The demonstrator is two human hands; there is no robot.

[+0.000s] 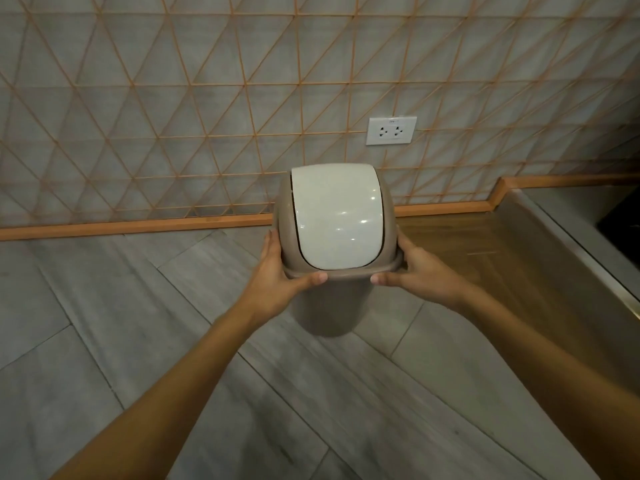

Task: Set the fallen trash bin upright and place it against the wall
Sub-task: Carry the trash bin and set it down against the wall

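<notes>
The trash bin is a small taupe plastic bin with a white swing lid, seen from above and upright. My left hand grips the left side of its rim, thumb on the front edge. My right hand grips the right side of the rim the same way. The bin's tapered body shows below the rim, between my hands. The bin is a short way in front of the wall, which has grey panels with an orange diamond lattice. I cannot tell whether its base touches the floor.
An orange wooden baseboard runs along the foot of the wall. A white double power socket sits on the wall above the bin. A raised wooden platform with a metal-edged step lies to the right. Grey tiled floor spreads to the left and front.
</notes>
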